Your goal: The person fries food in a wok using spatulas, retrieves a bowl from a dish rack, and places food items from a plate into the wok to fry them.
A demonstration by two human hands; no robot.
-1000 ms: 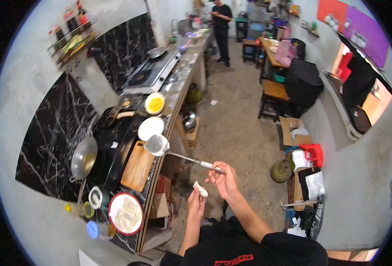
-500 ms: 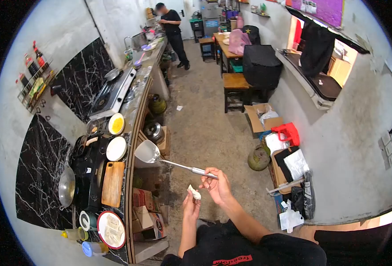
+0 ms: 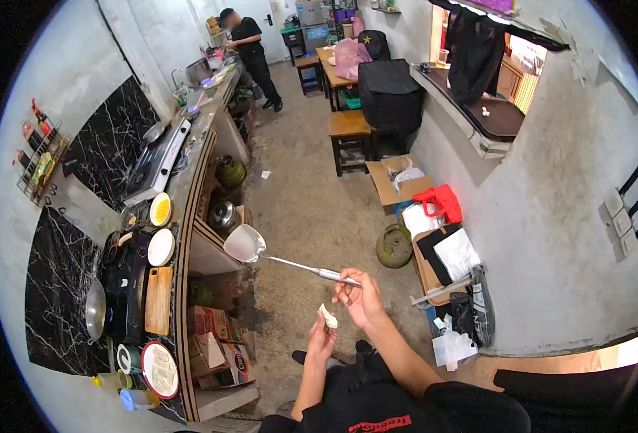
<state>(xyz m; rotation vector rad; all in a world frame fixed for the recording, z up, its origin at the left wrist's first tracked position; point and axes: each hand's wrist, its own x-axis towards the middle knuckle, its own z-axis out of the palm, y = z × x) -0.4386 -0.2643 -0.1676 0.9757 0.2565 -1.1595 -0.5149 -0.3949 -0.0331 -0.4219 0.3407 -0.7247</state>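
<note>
My right hand point(image 3: 362, 299) is wrapped round the handle of a metal spatula point(image 3: 245, 244), whose broad blade points left over the floor. Just below and left of it, my left hand point(image 3: 322, 339) pinches a small whitish piece point(image 3: 328, 316) between thumb and fingers. The two hands are close together but apart. On the counter to the left are a red-rimmed plate point(image 3: 160, 370) with pale flat pieces, a wooden cutting board point(image 3: 159, 300), a white bowl point(image 3: 161, 247) and a bowl with yellow contents point(image 3: 161, 209).
A wok point(image 3: 95, 310) sits by the black stove point(image 3: 127, 303). Further back, a person point(image 3: 250, 54) stands at the counter point(image 3: 202, 144). Right of the walkway are a stool point(image 3: 349, 124), a green gas cylinder point(image 3: 395, 247) and boxes with a red bag point(image 3: 442, 203).
The view has turned to the right, so the counter now appears further left. Both hands still hold the spatula and the whitish piece in front of my body.
</note>
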